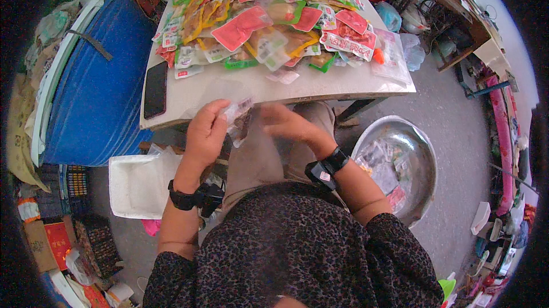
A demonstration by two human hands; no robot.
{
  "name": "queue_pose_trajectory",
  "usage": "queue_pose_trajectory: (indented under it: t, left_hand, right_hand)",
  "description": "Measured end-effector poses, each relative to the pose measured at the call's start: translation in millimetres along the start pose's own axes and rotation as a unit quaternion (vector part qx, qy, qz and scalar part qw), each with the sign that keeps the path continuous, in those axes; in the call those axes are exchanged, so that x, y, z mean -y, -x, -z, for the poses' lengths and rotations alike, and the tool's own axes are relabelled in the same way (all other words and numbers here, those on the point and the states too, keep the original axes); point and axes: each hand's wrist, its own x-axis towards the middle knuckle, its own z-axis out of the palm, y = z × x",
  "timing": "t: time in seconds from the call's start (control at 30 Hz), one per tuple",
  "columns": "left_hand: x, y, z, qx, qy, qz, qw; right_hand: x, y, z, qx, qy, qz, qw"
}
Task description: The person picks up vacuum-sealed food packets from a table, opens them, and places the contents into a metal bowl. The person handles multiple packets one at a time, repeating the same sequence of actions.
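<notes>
My left hand (206, 132) grips a small clear plastic food packet (241, 120) with a printed label and dark contents, just off the table's front edge. To the right of it, my right hand (286, 124) is blurred, its fingers directed at the packet. Whether those fingers hold anything cannot be made out. Beyond both hands, a heap of sealed food packets (244, 27) with red, yellow and green printing covers much of the white table (214, 87).
A dark phone (155, 90) lies at the table's left edge. Below that side is a white foam box (137, 186), beside a big blue barrel (101, 81). A metal basin (418, 175) with several packets stands on the floor at right. Clear plastic bags (391, 57) lie at the right corner.
</notes>
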Motion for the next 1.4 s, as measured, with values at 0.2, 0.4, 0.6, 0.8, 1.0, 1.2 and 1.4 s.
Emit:
queue_pose_trajectory:
  t: [0.2, 0.4, 0.6, 0.8, 1.0, 1.2, 1.4]
  left_hand:
    - [11.0, -3.3, 4.7, -0.067, 0.296, 0.032, 0.952]
    - [9.7, -3.8, 13.7, -0.065, 0.419, 0.063, 0.903]
    - [12.3, -0.8, 9.7, -0.065, -0.078, 0.047, 0.994]
    - [25.8, -8.6, -5.5, -0.063, -0.315, -0.047, 0.946]
    - [29.4, -12.3, -20.4, -0.047, -0.320, -0.104, 0.941]
    - [31.5, -11.2, -20.6, -0.054, -0.298, -0.124, 0.945]
    - [39.6, -11.5, -28.9, -0.040, -0.259, -0.117, 0.958]
  right_hand:
    - [-19.5, 5.1, -16.8, 0.061, -0.206, -0.051, 0.975]
    - [-11.7, 13.6, -12.4, 0.088, -0.285, -0.057, 0.953]
    - [-4.1, 30.0, -6.6, -0.073, -0.293, -0.035, 0.953]
    - [29.0, 46.8, -4.4, -0.174, -0.139, -0.055, 0.973]
    - [30.6, 44.9, 0.7, -0.149, -0.080, -0.053, 0.984]
    - [26.3, 36.6, 3.7, -0.144, -0.011, 0.000, 0.989]
    - [25.3, 15.2, -16.7, -0.187, -0.138, -0.034, 0.972]
